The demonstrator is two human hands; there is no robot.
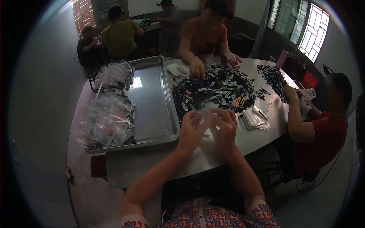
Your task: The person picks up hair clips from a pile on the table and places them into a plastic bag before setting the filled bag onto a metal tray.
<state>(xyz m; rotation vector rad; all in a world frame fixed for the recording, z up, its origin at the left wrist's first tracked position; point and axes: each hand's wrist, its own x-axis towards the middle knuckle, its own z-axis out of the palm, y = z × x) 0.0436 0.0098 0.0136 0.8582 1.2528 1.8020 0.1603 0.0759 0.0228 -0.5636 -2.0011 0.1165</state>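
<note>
My left hand (192, 129) and my right hand (224, 127) are raised together above the table's near edge. Both pinch a small clear plastic bag (207, 114) between them; what is inside it is too blurred to tell. Just beyond my hands lies a big heap of small dark and coloured clips (216, 89) on the table (251, 138). A stack of empty clear bags (255, 117) lies right of my right hand.
A large metal tray (154, 102) at my left holds a pile of filled clear bags (110, 114). One person across the table reaches into the heap; another in red sits at the right by a second pile (273, 78). More people sit behind.
</note>
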